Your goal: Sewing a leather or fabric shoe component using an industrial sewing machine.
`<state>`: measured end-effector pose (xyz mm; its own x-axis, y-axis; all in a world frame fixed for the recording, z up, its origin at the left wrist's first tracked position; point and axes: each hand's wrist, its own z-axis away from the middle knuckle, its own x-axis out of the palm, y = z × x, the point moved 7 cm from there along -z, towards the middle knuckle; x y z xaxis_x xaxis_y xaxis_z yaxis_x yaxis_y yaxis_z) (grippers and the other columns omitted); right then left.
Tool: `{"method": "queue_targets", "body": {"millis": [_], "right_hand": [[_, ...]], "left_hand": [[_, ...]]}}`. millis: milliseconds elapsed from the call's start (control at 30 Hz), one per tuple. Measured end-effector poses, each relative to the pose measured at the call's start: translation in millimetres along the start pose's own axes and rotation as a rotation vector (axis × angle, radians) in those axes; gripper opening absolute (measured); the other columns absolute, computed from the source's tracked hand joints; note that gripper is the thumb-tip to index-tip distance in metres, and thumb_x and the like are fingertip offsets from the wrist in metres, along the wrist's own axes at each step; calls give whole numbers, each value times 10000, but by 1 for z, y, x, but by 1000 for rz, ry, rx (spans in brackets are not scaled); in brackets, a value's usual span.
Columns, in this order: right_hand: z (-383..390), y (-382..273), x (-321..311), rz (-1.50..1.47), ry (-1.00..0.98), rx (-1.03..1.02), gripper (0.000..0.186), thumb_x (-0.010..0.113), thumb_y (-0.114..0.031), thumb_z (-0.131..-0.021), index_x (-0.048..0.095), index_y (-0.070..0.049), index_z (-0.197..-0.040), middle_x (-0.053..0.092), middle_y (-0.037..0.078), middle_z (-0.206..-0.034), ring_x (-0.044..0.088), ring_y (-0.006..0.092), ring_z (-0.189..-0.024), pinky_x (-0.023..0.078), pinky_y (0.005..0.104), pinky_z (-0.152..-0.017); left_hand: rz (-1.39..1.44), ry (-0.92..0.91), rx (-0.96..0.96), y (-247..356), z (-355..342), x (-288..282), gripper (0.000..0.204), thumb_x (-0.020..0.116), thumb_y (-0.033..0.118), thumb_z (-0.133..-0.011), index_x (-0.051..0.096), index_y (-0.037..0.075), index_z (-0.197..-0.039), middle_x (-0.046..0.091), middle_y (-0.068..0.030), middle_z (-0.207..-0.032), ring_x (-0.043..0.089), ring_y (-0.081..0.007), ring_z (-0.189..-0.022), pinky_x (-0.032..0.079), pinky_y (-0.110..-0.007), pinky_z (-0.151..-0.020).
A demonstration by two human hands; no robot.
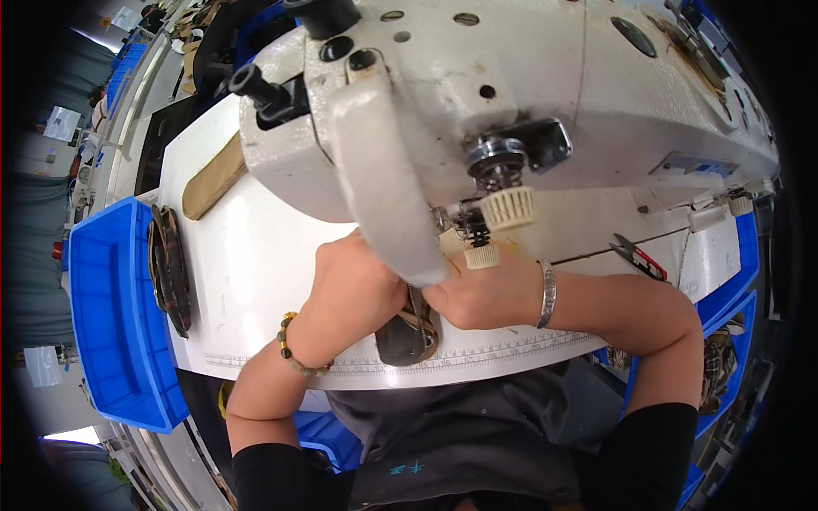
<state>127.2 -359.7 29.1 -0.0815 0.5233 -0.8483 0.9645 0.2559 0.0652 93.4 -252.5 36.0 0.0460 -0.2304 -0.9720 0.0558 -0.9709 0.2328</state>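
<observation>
The dark workpiece [407, 336] is pinched by both the left hand [354, 289] and right hand [486, 294], closed around it right under the sewing machine [511, 102] head, so fingers could easily get nicked if fed too close.

We see bright, even light with soft shadows under the machine [511, 102]; mild glare whitens the table [256, 255], edges bend strongly and darken, and the far background blurs

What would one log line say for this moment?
left hand on dark piece | right hand on same piece | under sewing machine | white table
</observation>
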Motion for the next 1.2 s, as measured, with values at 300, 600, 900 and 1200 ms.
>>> {"method": "queue_targets", "body": {"millis": [300, 600, 900, 1200], "right_hand": [[6, 6, 6, -43, -9, 90, 118, 651, -163, -677, 561, -94, -644, 516, 25, -554, 592, 199, -471, 474, 346, -422], [5, 10, 5, -60, 30, 98, 117, 653, -151, -653, 554, -94, -625, 534, 44, -578, 591, 211, -479, 467, 360, -407], [6, -25, -7, -31, -90, -61, 197, 631, -205, -650, 654, -10, -659, 677, 333, -856, 610, 195, -522, 451, 307, -428], [8, -27, -7, -11, -117, 18, 197, 633, -198, -664, 654, -2, -648, 679, 371, -911, 601, 186, -498, 447, 298, -419]], "left_hand": [[-21, 40, 27, 5, -1, 0, 424, 641, -16, -660, 743, 83, -1059, 697, -56, -907, 681, -268, -785, 528, -355, -601], [-22, 117, 12, 1, -3, 1, 338, 672, 31, -676, 754, 86, -999, 659, -42, -826, 648, -256, -760, 499, -367, -578], [-108, 178, 243, 29, 16, -17, 270, 717, 114, -679, 717, 94, -948, 562, -5, -846, 570, -218, -755, 485, -417, -800], [-23, 38, 269, 25, 10, -9, 354, 713, 114, -703, 712, 74, -1055, 534, -17, -815, 556, -214, -748, 429, -441, -811]]}}
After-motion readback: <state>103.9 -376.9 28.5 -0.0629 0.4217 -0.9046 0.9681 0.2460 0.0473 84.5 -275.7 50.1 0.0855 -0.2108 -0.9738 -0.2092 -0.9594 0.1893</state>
